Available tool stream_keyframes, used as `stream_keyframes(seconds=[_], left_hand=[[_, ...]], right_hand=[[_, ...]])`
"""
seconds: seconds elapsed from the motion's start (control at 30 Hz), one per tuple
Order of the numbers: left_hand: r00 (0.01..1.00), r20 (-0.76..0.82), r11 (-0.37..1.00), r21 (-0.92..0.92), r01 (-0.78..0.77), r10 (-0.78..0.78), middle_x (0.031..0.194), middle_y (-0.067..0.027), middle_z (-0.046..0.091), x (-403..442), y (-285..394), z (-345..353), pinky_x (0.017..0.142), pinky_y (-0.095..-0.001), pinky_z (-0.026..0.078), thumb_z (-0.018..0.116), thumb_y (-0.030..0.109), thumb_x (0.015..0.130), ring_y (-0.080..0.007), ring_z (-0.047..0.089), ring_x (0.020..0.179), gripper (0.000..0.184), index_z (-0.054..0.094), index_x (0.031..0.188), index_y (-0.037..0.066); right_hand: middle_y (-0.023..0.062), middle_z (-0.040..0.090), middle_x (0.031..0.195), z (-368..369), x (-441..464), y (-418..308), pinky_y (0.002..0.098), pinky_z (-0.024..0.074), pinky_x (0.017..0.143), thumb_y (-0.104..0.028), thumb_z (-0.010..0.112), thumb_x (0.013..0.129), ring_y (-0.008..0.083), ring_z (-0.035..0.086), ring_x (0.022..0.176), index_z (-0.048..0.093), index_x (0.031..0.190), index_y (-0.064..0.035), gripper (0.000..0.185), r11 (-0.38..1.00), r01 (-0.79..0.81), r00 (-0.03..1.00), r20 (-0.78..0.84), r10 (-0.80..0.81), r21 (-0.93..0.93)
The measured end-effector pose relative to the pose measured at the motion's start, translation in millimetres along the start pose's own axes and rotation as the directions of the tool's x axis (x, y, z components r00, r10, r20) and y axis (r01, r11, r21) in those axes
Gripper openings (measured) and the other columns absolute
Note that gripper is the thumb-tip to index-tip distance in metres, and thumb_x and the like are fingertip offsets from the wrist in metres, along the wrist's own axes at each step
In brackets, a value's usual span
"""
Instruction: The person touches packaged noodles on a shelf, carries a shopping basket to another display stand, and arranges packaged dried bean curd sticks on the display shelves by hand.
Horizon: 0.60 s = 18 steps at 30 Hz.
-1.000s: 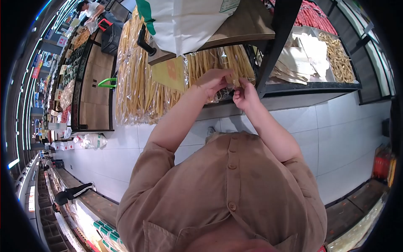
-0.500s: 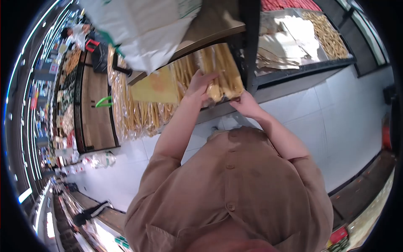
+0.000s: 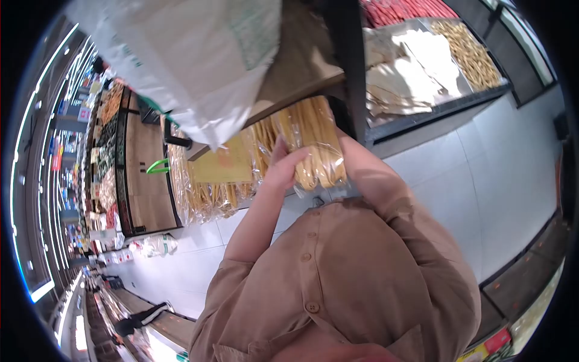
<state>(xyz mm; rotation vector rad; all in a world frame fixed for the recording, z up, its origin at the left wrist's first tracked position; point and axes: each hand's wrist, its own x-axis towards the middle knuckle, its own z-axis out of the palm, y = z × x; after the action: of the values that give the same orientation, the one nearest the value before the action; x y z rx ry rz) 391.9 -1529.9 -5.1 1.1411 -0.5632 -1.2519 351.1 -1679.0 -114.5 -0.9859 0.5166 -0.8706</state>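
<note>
A clear plastic bag of long yellow dried sticks [image 3: 316,142], like dried bean-curd sticks, is tilted up at the shelf's front edge. My left hand [image 3: 284,166] is closed on its left side, the thumb lying across the plastic. On the right, my right forearm [image 3: 368,166] reaches in behind the bag, and the hand itself is hidden there. More bagged sticks [image 3: 205,199] lie in a row to the left, partly under a yellow sign [image 3: 223,160].
A white plastic sack [image 3: 199,66] hangs over the wooden shelf [image 3: 301,72] above my hands. To the right is a bin with pale flat sheets [image 3: 404,66] and small tan pieces [image 3: 464,54]. A green hook [image 3: 158,167] juts out at left. Pale tiled floor [image 3: 446,175] lies below.
The held bag has been tipped more upright and shows more of its front. My right hand has gone from the bag's lower right corner to behind it. The view has shifted slightly.
</note>
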Motion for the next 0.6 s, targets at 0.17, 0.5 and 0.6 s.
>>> stream_keyframes(seconds=[0.17,0.5,0.6], left_hand=[[0.999,0.016,0.996,0.075,-0.041,0.040,0.123,-0.0133,0.055,-8,-4,-7,0.095,-0.0341,0.049,0.068,0.000,0.083,-0.0216,0.056,0.114,0.059,0.039,0.134,0.000],[0.996,-0.086,0.944,0.329,0.025,0.003,0.128,-0.0094,0.053,-14,-11,-34,0.100,-0.0329,0.043,0.067,0.000,0.083,-0.0172,0.051,0.118,0.067,0.034,0.142,0.002],[0.996,-0.080,0.942,0.327,0.068,-0.044,0.127,-0.0094,0.053,-15,-8,-41,0.100,-0.0319,0.042,0.065,-0.002,0.084,-0.0158,0.051,0.118,0.066,0.034,0.142,0.002]], right_hand=[[0.0158,0.061,0.118,9,45,-5,0.0384,0.0470,0.093,-0.025,0.056,0.092,0.0293,0.059,0.108,0.057,0.122,-0.0048,0.036,0.953,0.034,0.999,-0.028,-0.044,-0.301],[0.0164,0.062,0.116,-2,79,-17,0.0390,0.0472,0.092,-0.025,0.056,0.092,0.0303,0.059,0.108,0.058,0.121,-0.0045,0.035,0.732,0.012,0.994,-0.074,-0.085,-0.681],[0.0166,0.062,0.116,-2,80,-17,0.0392,0.0473,0.092,-0.025,0.055,0.092,0.0306,0.060,0.108,0.058,0.120,-0.0044,0.035,0.705,0.007,0.992,-0.081,-0.092,-0.709]])
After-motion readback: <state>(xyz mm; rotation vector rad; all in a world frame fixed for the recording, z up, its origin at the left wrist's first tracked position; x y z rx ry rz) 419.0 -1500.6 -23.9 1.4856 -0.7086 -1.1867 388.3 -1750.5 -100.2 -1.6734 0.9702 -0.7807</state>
